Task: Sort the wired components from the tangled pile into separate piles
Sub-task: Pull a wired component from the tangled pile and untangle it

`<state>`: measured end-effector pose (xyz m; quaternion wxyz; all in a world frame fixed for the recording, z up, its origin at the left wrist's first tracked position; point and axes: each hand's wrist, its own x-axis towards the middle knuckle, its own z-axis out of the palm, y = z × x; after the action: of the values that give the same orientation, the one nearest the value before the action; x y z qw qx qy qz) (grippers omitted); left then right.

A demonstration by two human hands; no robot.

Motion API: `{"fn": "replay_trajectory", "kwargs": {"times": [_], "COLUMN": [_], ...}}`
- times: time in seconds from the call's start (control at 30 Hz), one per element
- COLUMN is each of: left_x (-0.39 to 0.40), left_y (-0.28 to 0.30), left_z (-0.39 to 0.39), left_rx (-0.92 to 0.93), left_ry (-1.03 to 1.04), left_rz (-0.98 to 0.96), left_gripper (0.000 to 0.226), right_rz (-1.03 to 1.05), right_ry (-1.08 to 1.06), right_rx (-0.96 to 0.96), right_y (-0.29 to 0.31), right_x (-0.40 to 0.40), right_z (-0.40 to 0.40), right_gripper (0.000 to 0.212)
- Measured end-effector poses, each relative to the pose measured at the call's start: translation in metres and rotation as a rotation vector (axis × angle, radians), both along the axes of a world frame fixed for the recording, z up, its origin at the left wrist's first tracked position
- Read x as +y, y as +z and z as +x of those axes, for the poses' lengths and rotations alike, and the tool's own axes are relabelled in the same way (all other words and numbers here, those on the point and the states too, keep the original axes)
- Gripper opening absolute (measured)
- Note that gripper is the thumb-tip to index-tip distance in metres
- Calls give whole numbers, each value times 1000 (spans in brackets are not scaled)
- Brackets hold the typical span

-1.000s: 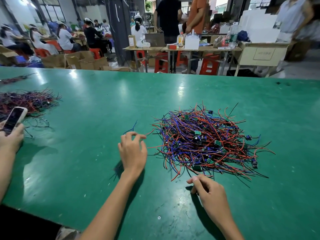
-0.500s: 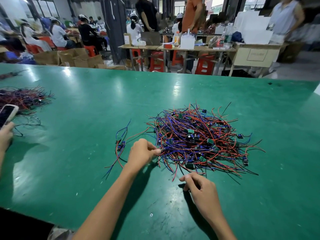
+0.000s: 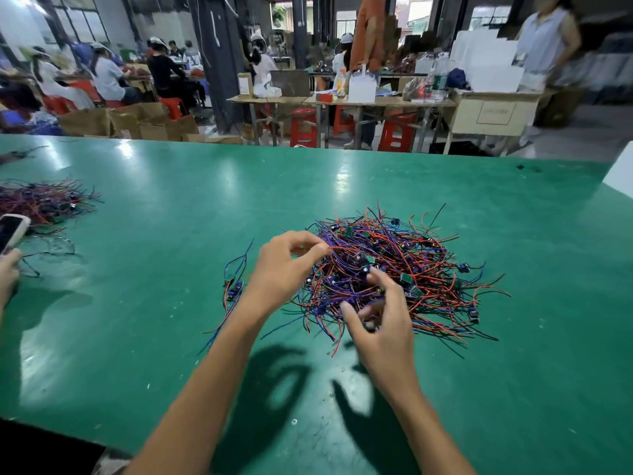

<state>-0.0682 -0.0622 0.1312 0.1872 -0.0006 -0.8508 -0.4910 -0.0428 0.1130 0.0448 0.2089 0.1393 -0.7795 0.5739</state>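
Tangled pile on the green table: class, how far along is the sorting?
Barely begun. Done: a few wired components lie apart, left of the tangled pile. In hand: the left hand pinches a red wire at its edge; the right hand reaches in. Left: nearly the whole pile.

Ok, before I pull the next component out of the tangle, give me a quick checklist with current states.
1. Left hand pinches a red wire at the tangled pile: ok.
2. Right hand has a firm hold on a component: cannot tell, fingers blurred.
3. Pinched wire free of its neighbours: not ok, it runs into the tangle.
4. Sorted pile lies apart, left of the tangle: ok.
5. Bare green table beside the sorted pile for set-down: ok.
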Motion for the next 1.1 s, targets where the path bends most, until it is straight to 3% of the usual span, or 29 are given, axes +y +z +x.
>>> {"fn": "replay_trajectory", "kwargs": {"times": [0.07,0.17,0.3,0.37,0.6,0.8,0.9,1.03,1.1], "left_x": [8,11,8,6,-17,-18,-17,-21,-29], "left_y": [4,5,-4,-11,-33,-47,-51,-52,-51], "left_z": [3,6,13,16,24,28,31,33,32], "left_rx": [-14,-22,-20,-5,137,144,119,71,25], "left_ry": [-57,-75,-95,-111,-3,41,79,239,334], "left_rz": [34,95,226,198,-135,-83,-57,-64,-94], "left_gripper": [9,11,14,15,12,12,10,6,11], "right_rz": [26,-60,-912,-1147,-1268,-1150,-1096,-1104,-1123], "right_ry": [69,44,251,271,222,291,288,337,394], "right_rx": [-61,-127,-689,-749,-669,-642,-650,-627,-588], "right_y": [13,17,29,31,37,37,33,38,44], "right_x": [-8,-9,1,9,32,35,36,31,26], "right_z": [-10,-17,-20,-22,-18,-7,-2,-1,-5], "right_gripper": [63,54,49,50,44,32,39,25,30]}}
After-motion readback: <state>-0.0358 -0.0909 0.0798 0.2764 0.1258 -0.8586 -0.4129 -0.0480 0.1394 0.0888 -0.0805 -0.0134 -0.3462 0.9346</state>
